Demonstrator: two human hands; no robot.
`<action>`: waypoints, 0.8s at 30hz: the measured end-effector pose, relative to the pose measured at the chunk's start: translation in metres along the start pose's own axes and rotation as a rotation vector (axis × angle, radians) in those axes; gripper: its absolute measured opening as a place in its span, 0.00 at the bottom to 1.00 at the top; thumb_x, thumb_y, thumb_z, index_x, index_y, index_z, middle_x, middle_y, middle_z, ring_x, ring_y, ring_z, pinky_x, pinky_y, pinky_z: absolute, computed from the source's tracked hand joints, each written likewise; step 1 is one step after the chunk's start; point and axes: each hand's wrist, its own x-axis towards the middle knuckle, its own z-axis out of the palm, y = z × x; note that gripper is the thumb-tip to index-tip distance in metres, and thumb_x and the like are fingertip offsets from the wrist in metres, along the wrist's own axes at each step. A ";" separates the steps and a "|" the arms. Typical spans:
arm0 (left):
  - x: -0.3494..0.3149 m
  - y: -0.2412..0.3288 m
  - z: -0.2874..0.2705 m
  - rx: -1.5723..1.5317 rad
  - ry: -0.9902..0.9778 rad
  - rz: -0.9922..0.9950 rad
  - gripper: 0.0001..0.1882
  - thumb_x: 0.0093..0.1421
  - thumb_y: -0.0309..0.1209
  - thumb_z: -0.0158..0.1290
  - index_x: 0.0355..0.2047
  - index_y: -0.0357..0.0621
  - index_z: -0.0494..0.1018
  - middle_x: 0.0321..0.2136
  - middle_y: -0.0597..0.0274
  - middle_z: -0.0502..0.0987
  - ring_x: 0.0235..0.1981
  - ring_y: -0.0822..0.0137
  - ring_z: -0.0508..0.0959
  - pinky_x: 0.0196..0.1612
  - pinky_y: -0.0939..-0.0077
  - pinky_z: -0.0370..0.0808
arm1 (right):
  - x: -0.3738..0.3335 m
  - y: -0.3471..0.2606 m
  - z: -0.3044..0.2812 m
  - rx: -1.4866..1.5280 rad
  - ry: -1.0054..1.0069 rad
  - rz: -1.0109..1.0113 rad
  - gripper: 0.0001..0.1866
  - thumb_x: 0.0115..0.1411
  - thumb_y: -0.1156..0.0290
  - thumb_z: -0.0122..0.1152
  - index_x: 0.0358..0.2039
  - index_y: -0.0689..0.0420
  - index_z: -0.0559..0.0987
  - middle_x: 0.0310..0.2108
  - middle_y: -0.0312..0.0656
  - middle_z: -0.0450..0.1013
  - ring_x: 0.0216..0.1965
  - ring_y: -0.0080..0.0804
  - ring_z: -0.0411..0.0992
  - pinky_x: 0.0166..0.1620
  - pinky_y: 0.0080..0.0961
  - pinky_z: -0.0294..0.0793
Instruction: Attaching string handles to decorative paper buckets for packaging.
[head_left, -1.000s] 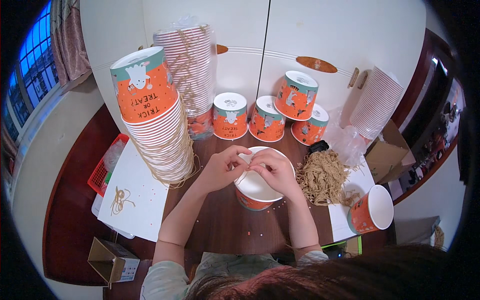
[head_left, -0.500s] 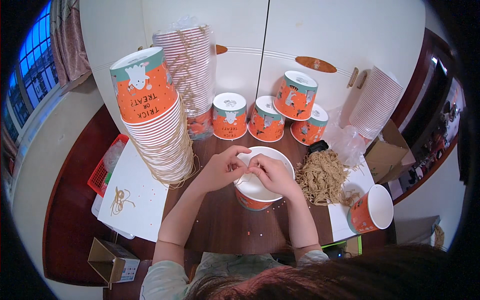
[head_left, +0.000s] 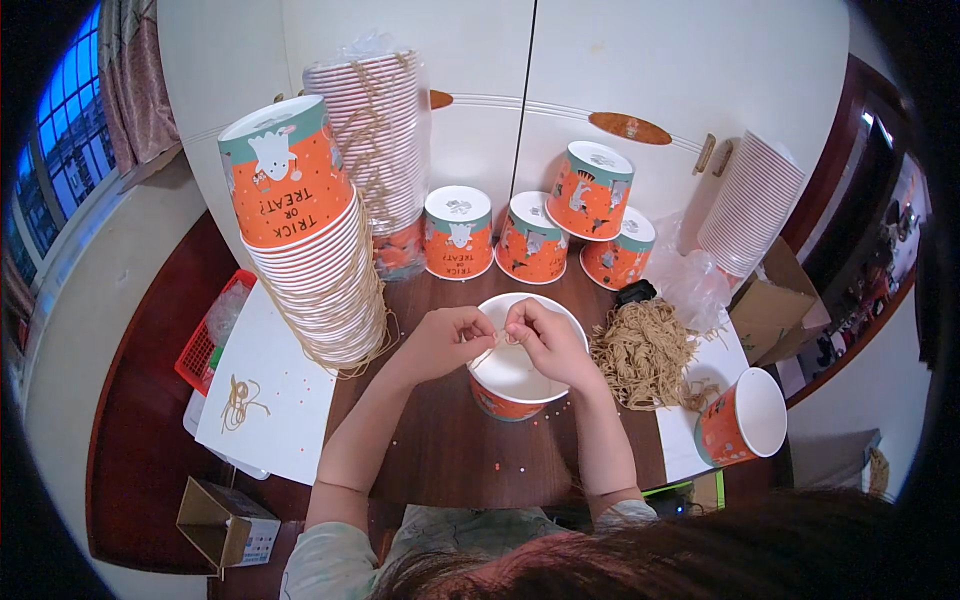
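Note:
In front of me a paper bucket [head_left: 507,405], white inside and orange outside, stands upright on the table. Over its open mouth my left hand [head_left: 447,340] pinches a thin tan cord [head_left: 482,356] between thumb and forefinger. Close beside it, my right hand [head_left: 550,345] pinches the same cord, fingertips a short gap from the left ones. Part of the cord is hidden by the fingers. To the right of the bucket lies a tangled heap of tan cords [head_left: 645,355].
Tall stacks of nested buckets rise at the left, one stack [head_left: 315,280] draped with cords. Upside-down buckets [head_left: 458,235] line the back. A lone bucket [head_left: 725,432] leans at the right edge. Loose cords [head_left: 240,402] lie on the white surface [head_left: 285,440] at left.
My hands have drawn slightly apart over the bucket, the right one shifting a little up and right. Both still pinch the cord.

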 end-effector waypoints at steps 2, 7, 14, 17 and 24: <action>0.000 -0.001 0.000 -0.024 0.022 -0.049 0.06 0.48 0.27 0.54 0.27 0.39 0.71 0.20 0.69 0.72 0.22 0.81 0.68 0.26 0.86 0.66 | 0.000 0.000 0.000 0.021 -0.007 0.009 0.03 0.55 0.75 0.49 0.29 0.61 0.67 0.19 0.40 0.66 0.22 0.28 0.66 0.28 0.22 0.64; 0.001 -0.002 0.001 -0.303 0.024 -0.051 0.03 0.50 0.23 0.52 0.24 0.41 0.68 0.20 0.71 0.69 0.22 0.83 0.67 0.24 0.88 0.64 | 0.000 -0.001 0.000 0.026 -0.096 0.070 0.04 0.56 0.74 0.50 0.30 0.61 0.69 0.20 0.39 0.69 0.23 0.24 0.67 0.28 0.20 0.65; 0.002 -0.009 -0.007 -0.265 0.095 -0.031 0.04 0.50 0.22 0.51 0.24 0.41 0.67 0.20 0.71 0.69 0.21 0.83 0.68 0.22 0.89 0.63 | 0.001 0.004 0.004 0.079 -0.153 0.116 0.03 0.56 0.75 0.49 0.30 0.61 0.70 0.20 0.34 0.68 0.24 0.17 0.64 0.29 0.16 0.64; 0.003 -0.008 -0.009 -0.249 0.082 -0.019 0.06 0.51 0.24 0.52 0.29 0.41 0.66 0.20 0.69 0.70 0.22 0.81 0.69 0.24 0.87 0.64 | 0.000 0.004 0.004 0.093 -0.122 0.125 0.03 0.56 0.75 0.49 0.29 0.61 0.70 0.20 0.34 0.68 0.24 0.16 0.64 0.29 0.16 0.64; -0.002 0.001 -0.005 -0.403 -0.141 -0.135 0.13 0.52 0.26 0.51 0.38 0.41 0.62 0.20 0.67 0.71 0.24 0.80 0.69 0.28 0.85 0.65 | -0.001 -0.010 0.004 -0.017 0.004 0.027 0.04 0.54 0.74 0.51 0.29 0.60 0.69 0.20 0.41 0.69 0.22 0.29 0.68 0.26 0.23 0.65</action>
